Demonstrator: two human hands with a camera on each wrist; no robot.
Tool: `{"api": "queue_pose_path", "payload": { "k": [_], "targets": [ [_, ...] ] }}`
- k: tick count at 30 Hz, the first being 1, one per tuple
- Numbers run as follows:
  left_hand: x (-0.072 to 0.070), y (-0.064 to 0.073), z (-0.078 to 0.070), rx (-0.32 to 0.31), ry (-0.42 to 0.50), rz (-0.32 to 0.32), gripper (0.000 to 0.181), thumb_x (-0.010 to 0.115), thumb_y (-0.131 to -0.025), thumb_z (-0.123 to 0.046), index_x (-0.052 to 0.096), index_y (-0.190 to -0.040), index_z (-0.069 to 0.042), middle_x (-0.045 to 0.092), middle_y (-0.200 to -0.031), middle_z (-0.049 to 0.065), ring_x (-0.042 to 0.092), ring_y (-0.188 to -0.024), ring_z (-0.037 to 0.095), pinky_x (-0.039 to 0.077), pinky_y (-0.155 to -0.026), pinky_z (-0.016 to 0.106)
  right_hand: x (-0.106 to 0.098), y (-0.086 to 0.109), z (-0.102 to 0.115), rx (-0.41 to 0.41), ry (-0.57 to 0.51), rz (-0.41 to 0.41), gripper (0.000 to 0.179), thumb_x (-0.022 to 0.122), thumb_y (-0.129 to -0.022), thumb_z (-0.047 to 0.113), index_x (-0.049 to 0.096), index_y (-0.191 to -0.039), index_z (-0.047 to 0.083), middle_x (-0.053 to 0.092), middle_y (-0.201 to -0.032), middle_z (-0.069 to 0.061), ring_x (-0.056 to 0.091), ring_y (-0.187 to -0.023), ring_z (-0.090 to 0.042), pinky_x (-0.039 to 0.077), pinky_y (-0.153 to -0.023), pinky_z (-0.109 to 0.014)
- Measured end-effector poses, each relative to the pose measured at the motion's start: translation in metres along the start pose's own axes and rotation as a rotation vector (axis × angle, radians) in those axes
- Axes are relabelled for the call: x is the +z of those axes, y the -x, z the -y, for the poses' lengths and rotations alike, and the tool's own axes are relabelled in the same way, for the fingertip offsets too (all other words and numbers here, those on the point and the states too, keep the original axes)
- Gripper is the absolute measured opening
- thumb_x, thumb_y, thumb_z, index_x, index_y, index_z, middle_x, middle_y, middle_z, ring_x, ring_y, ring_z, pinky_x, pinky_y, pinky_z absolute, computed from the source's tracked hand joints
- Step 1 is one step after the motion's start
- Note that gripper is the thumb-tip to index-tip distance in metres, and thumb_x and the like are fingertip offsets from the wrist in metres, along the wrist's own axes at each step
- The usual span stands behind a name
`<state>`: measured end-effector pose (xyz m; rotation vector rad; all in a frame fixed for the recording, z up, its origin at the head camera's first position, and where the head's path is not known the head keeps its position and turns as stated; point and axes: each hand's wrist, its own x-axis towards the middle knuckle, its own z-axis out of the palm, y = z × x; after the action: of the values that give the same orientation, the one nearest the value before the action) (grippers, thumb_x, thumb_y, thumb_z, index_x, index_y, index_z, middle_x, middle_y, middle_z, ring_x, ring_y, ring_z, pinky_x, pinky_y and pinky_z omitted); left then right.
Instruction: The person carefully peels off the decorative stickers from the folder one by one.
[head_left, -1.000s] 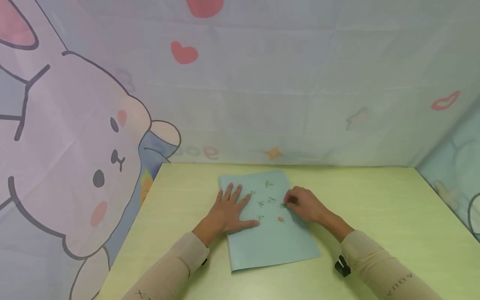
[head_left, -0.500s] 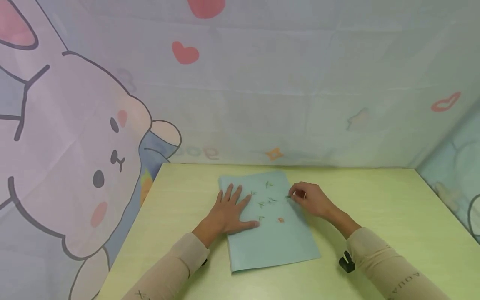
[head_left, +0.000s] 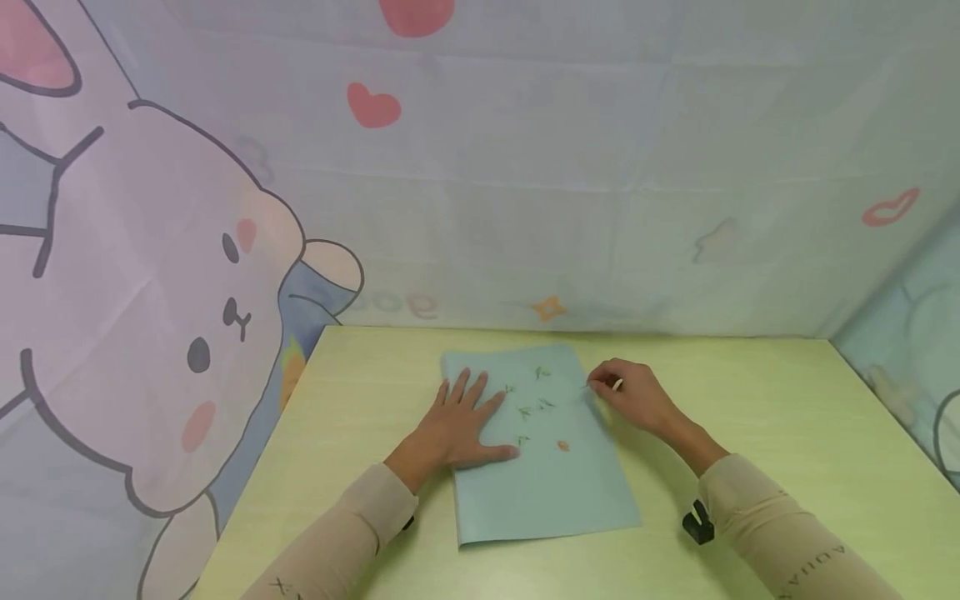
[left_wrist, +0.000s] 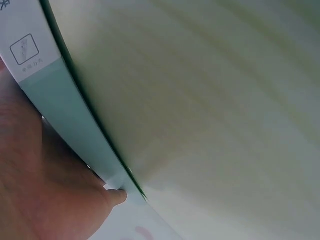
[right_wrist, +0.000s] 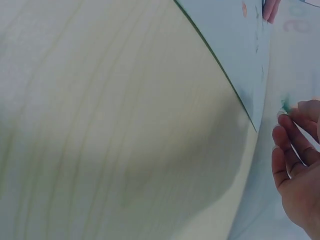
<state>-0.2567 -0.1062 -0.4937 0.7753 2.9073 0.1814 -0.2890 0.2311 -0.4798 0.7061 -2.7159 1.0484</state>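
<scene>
A pale blue book [head_left: 547, 500] lies flat on the table. My left hand [head_left: 459, 429] rests palm down on its left side, fingers spread. At the far right edge of the book, my right hand [head_left: 636, 398] pinches a small green leafy sprig [right_wrist: 285, 104] between thumb and fingertips, close over the cover. Several similar sprigs [head_left: 542, 372] are scattered on the cover, with a small orange piece [head_left: 563, 446] to the right of the lowest one. The left wrist view shows the book's thick spine [left_wrist: 75, 105], with the left thumb [left_wrist: 117, 196] near it.
The light wooden table [head_left: 787, 467] extends on both sides of the book. A hanging cloth [head_left: 525, 192] printed with a rabbit and hearts stands behind and to the left. A black wrist device [head_left: 699, 525] sits below the right sleeve.
My right hand has moved from over the cover to its far right edge, lifting the green sprig along. My left hand has stayed in place on the book.
</scene>
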Motion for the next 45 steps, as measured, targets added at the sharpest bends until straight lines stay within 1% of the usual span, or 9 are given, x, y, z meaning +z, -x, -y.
{"api": "queue_pose_path", "payload": {
  "k": [7, 14, 17, 23, 28, 32, 37, 42, 45],
  "targets": [
    [0.004, -0.002, -0.001, -0.003, -0.003, 0.002, 0.101, 0.047, -0.092, -0.087, 0.028, -0.170, -0.026, 0.009, -0.178, 0.012, -0.001, -0.163, 0.038, 0.005, -0.128, 0.062, -0.005, 0.001, -0.003, 0.021, -0.013, -0.023, 0.013, 0.071, -0.104, 0.011, 0.078, -0.110, 0.003, 0.077, -0.097, -0.009, 0.070, -0.084, -0.019, 0.057, -0.075, -0.034],
    [0.002, 0.000, -0.004, 0.003, -0.002, -0.004, 0.101, 0.047, -0.092, -0.087, 0.030, -0.170, -0.025, 0.011, -0.177, 0.013, 0.001, -0.163, 0.040, 0.007, -0.128, 0.063, -0.011, 0.001, -0.003, 0.036, -0.027, -0.041, 0.007, 0.074, -0.101, 0.006, 0.078, -0.105, 0.006, 0.077, -0.097, -0.004, 0.071, -0.086, -0.021, 0.058, -0.077, -0.032],
    [0.000, 0.001, -0.005, 0.001, -0.001, -0.003, 0.101, 0.048, -0.092, -0.087, 0.029, -0.170, -0.025, 0.011, -0.177, 0.014, 0.001, -0.163, 0.040, 0.007, -0.127, 0.063, -0.011, 0.000, -0.005, 0.051, -0.039, -0.048, 0.010, 0.072, -0.101, 0.003, 0.076, -0.110, 0.004, 0.076, -0.098, -0.005, 0.071, -0.088, -0.022, 0.058, -0.079, -0.033],
    [-0.001, 0.002, -0.004, -0.004, 0.004, -0.006, 0.100, 0.050, -0.093, -0.085, 0.030, -0.170, -0.024, 0.012, -0.177, 0.014, 0.001, -0.163, 0.040, 0.007, -0.127, 0.063, -0.012, -0.001, -0.014, 0.140, -0.067, -0.089, 0.023, 0.071, -0.102, 0.006, 0.068, -0.124, -0.001, 0.075, -0.101, -0.010, 0.072, -0.093, -0.030, 0.058, -0.083, -0.040],
    [-0.001, 0.003, -0.004, -0.011, 0.005, 0.001, 0.101, 0.050, -0.092, -0.085, 0.031, -0.170, -0.024, 0.011, -0.177, 0.014, 0.001, -0.163, 0.040, 0.007, -0.127, 0.063, -0.013, 0.000, -0.026, 0.237, -0.077, -0.109, 0.019, 0.071, -0.103, 0.012, 0.070, -0.119, 0.002, 0.076, -0.103, -0.011, 0.071, -0.097, -0.031, 0.056, -0.076, -0.035],
    [-0.001, 0.003, -0.004, -0.009, 0.006, 0.000, 0.101, 0.050, -0.092, -0.085, 0.031, -0.169, -0.024, 0.011, -0.177, 0.014, 0.001, -0.163, 0.041, 0.007, -0.127, 0.064, -0.014, 0.001, -0.035, 0.278, -0.106, -0.111, 0.014, 0.071, -0.103, 0.013, 0.072, -0.114, 0.004, 0.076, -0.101, -0.011, 0.069, -0.097, -0.029, 0.052, -0.071, -0.032],
    [0.002, 0.002, -0.003, -0.015, -0.005, 0.003, 0.101, 0.050, -0.092, -0.086, 0.030, -0.170, -0.025, 0.011, -0.178, 0.013, 0.001, -0.163, 0.039, 0.007, -0.128, 0.063, -0.014, 0.001, -0.041, 0.335, -0.179, -0.113, 0.017, 0.070, -0.104, 0.014, 0.074, -0.114, 0.001, 0.076, -0.106, -0.015, 0.068, -0.096, -0.027, 0.050, -0.072, -0.030],
    [0.004, 0.003, -0.003, -0.006, -0.017, -0.002, 0.101, 0.049, -0.092, -0.086, 0.031, -0.169, -0.024, 0.012, -0.177, 0.014, 0.003, -0.163, 0.040, 0.009, -0.128, 0.063, -0.011, 0.004, -0.045, 0.413, -0.267, -0.112, 0.022, 0.067, -0.106, 0.014, 0.072, -0.118, -0.004, 0.074, -0.111, -0.020, 0.069, -0.098, -0.030, 0.051, -0.072, -0.029],
    [0.003, 0.004, -0.004, -0.003, -0.028, -0.003, 0.102, 0.048, -0.091, -0.087, 0.031, -0.169, -0.024, 0.013, -0.177, 0.014, 0.004, -0.163, 0.041, 0.010, -0.128, 0.063, -0.011, 0.004, -0.047, 0.423, -0.263, -0.112, 0.022, 0.065, -0.107, 0.014, 0.071, -0.119, -0.004, 0.073, -0.111, -0.020, 0.068, -0.099, -0.031, 0.050, -0.072, -0.030]
  ]
}}
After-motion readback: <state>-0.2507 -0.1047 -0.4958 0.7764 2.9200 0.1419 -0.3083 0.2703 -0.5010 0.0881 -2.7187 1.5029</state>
